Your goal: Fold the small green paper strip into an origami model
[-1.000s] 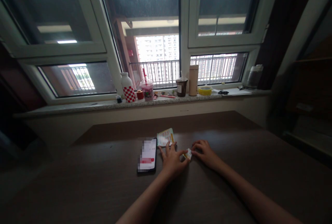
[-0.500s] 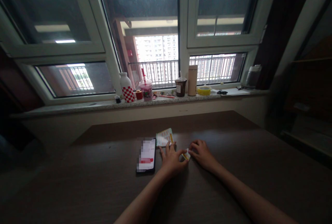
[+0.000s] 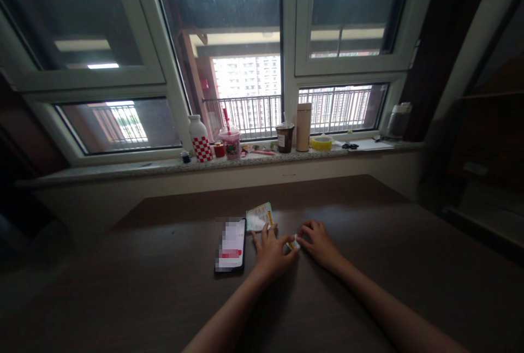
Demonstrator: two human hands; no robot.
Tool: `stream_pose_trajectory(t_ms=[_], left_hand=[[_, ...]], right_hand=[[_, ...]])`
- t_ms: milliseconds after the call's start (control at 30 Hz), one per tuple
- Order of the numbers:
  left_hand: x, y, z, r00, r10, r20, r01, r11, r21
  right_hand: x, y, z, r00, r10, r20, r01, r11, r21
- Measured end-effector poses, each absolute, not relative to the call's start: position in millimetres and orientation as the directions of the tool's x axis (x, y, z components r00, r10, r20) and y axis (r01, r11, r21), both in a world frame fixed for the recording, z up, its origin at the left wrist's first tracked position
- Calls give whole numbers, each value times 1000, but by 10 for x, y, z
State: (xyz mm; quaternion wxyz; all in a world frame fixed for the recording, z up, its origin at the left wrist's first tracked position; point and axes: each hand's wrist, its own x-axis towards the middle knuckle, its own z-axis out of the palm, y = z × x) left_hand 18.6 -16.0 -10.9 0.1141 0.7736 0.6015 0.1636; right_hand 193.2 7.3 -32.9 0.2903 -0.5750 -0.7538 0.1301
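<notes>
A small piece of printed paper (image 3: 293,244), white with yellow, lies between my two hands just above the dark table. My left hand (image 3: 272,252) pinches its left side between thumb and forefinger, the other fingers spread towards a larger printed sheet (image 3: 258,217). At the piece's right edge, my right hand (image 3: 319,241) is closed with thumb and fingertips together on it. Left of my left hand lies a phone (image 3: 232,246) with its screen lit and partly blurred out. My fingers hide part of the small piece.
The brown table (image 3: 143,298) reaches towards a window sill (image 3: 164,166). On the sill stand a checkered bottle (image 3: 201,143), a pink drink cup (image 3: 231,143), a dark cup (image 3: 285,137), a tan flask (image 3: 303,128), yellow tape (image 3: 322,143) and black scissors (image 3: 350,146).
Both hands stay almost in place. The small piece of paper has tilted slightly between my fingers, and its visible part looks a little smaller.
</notes>
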Motion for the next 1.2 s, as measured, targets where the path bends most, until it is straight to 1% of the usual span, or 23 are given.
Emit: stream_pose_trajectory(t_ms=[133, 300, 467, 633, 767, 933, 1200], left_hand=[[194, -160, -84, 218, 971, 95, 908, -237, 344], [193, -153, -73, 219, 974, 62, 915, -227, 334], [181, -135, -102, 226, 972, 72, 901, -236, 365], [199, -132, -106, 200, 977, 69, 901, -211, 378], [212, -135, -113, 185, 977, 107, 895, -212, 393], [204, -129, -133, 188, 975, 115, 899, -218, 380], [202, -123, -134, 206, 974, 89, 910, -225, 349]], right_hand=[[1926, 72, -342, -154, 941, 300, 794, 299, -530], [1932, 97, -376, -121, 944, 307, 772, 284, -569], [1952, 123, -391, -118, 949, 294, 760, 277, -588], [1951, 132, -403, -121, 942, 312, 765, 289, -575], [1937, 126, -398, -120, 942, 313, 771, 287, -568], [1916, 108, -373, -104, 945, 309, 772, 273, -575], [1889, 112, -375, -80, 949, 306, 765, 255, -591]])
